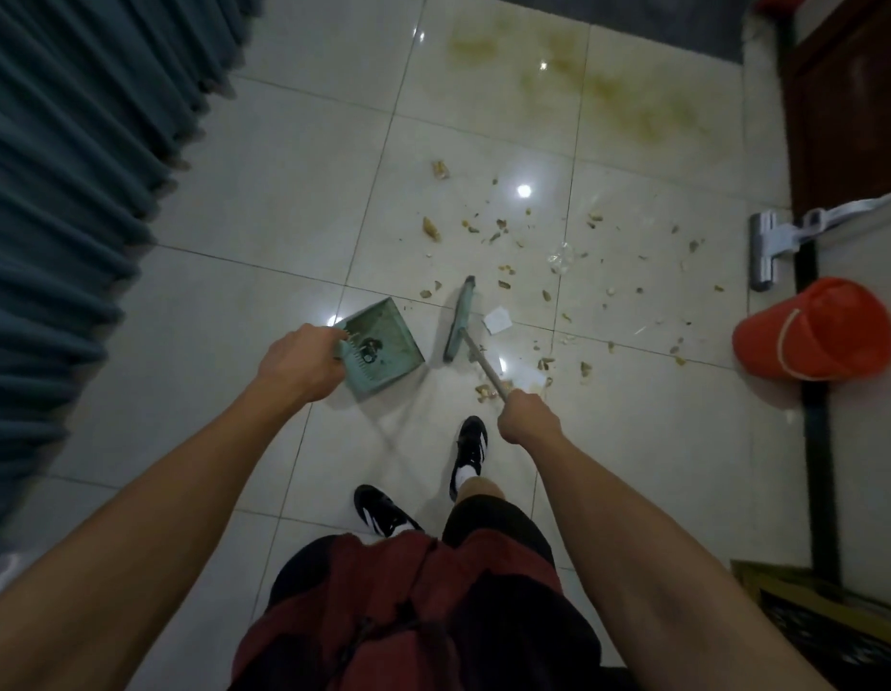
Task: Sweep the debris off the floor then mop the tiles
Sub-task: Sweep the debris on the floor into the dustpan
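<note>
My left hand [300, 364] grips the handle of a green dustpan [383, 349] that rests on the white tiles. My right hand [528, 416] grips the thin grey handle of a green broom [461, 319], whose head stands on the floor just right of the dustpan. Scattered debris [548, 261], brown crumbs plus scraps of white paper [497, 320] and clear plastic, lies ahead and to the right of the broom. A yellow-brown stain [608, 92] spreads over the far tiles. A white flat mop [772, 246] lies at the right beside an orange bucket [812, 329].
Teal curtains [74, 192] hang along the left. A dark wooden door [847, 102] and a black threshold strip [815, 441] bound the right side. My feet in black shoes [471, 448] stand just behind the broom. A dark mat lies at the far top.
</note>
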`<state>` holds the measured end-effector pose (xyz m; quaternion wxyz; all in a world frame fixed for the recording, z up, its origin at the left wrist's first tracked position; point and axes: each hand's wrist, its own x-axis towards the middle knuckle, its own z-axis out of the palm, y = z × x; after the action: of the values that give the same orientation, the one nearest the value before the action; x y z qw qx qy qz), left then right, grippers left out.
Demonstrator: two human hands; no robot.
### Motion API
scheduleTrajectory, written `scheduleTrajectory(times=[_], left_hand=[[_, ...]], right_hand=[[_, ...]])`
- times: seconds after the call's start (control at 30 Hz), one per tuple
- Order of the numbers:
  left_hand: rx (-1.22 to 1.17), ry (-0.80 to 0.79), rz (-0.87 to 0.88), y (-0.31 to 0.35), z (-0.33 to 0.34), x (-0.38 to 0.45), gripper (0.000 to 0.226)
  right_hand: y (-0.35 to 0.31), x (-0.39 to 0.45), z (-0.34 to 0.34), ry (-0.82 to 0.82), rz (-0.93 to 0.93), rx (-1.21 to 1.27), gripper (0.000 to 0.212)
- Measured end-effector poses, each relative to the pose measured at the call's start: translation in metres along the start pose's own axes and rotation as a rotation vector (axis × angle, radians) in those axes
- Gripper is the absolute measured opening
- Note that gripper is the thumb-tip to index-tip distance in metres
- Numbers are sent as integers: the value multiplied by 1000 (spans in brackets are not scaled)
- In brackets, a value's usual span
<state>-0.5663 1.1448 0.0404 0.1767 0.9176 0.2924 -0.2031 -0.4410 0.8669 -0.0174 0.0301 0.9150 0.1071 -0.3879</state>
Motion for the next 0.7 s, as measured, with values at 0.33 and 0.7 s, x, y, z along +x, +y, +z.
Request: scheduleTrajectory(times=[0.33,0.7], left_hand=[[14,-20,-39,-29,-19,25,30],[71,-84,-121,-46,-53,103,40]], right_hand=[[-52,25,-19,-8,-94,8,27],[-132,111,-57,-122,-191,27,31]])
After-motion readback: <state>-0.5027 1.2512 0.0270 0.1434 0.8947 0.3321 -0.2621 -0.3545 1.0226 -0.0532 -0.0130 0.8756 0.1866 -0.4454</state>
